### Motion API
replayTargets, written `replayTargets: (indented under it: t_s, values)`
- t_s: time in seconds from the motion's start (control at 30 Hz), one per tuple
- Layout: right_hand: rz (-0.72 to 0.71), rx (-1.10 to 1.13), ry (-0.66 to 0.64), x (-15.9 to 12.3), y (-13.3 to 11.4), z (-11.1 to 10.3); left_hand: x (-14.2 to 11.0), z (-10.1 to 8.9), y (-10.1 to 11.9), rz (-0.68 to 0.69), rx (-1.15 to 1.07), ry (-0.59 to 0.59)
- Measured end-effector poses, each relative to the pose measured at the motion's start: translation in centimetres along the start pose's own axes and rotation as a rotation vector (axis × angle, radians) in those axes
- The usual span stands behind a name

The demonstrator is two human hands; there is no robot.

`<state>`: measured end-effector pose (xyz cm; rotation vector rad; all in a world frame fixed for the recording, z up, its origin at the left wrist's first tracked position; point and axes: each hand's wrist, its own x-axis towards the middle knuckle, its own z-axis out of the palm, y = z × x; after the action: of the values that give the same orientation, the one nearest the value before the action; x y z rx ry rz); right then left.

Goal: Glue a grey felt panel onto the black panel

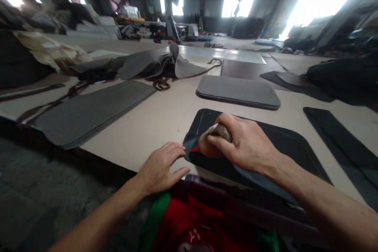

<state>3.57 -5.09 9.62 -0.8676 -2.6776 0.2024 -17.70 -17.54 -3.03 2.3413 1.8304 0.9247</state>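
Note:
My right hand (248, 141) is wrapped around a stained brownish squeeze bottle (208, 145), tipped to the left. Its red nozzle points down at the left end of a black rounded panel (283, 138), touching or just above the surface; I cannot tell which. The panel lies flat along the table's front edge, partly hidden under my right hand and forearm. With fingers stretched out, my left hand (162, 167) rests at the table edge, its fingertips at the panel's left corner. It holds nothing.
Grey rounded panels lie behind (239, 90) and in a stack at left (97, 112). A dark strip (339, 141) is on the right. Bent grey sheets (147, 63) and a coiled brown cord (161, 84) sit farther back on the beige table (132, 130).

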Motion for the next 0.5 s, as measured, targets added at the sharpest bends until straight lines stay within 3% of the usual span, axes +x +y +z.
replayTargets:
  t_s: [0.5]
  values:
    - [-0.008, -0.089, -0.028, 0.2, -0.4, -1.2, 0.0, 0.0, -0.1, 0.004, 0.004, -0.005]
